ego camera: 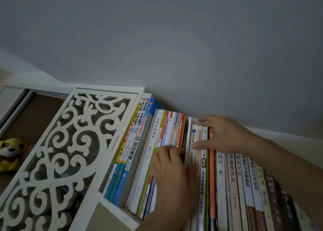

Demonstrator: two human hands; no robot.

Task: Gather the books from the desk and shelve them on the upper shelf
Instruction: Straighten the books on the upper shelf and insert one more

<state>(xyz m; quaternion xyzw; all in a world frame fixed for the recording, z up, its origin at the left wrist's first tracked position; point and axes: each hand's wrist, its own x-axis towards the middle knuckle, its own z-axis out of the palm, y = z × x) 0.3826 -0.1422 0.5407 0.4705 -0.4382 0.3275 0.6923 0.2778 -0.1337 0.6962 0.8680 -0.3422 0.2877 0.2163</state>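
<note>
Left of both hands, a white fretwork panel closes the shelf end. The left hand lies with curled fingers pressed against the leaning spines. Just to its right, between the hands, stands the thin white book, its long axis upright, partly pushed into the row. The right hand is nearer its top, fingers loosely spread over neighbouring spines, thumb touching it. The book's lower end is hidden behind the left hand; the desk is out of view.

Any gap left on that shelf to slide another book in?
One slot: beside the thin white book, between left hand and right hand. Also a wedge behind the leaning blue-spined books. Right-hand upright spines are packed tight.
</note>
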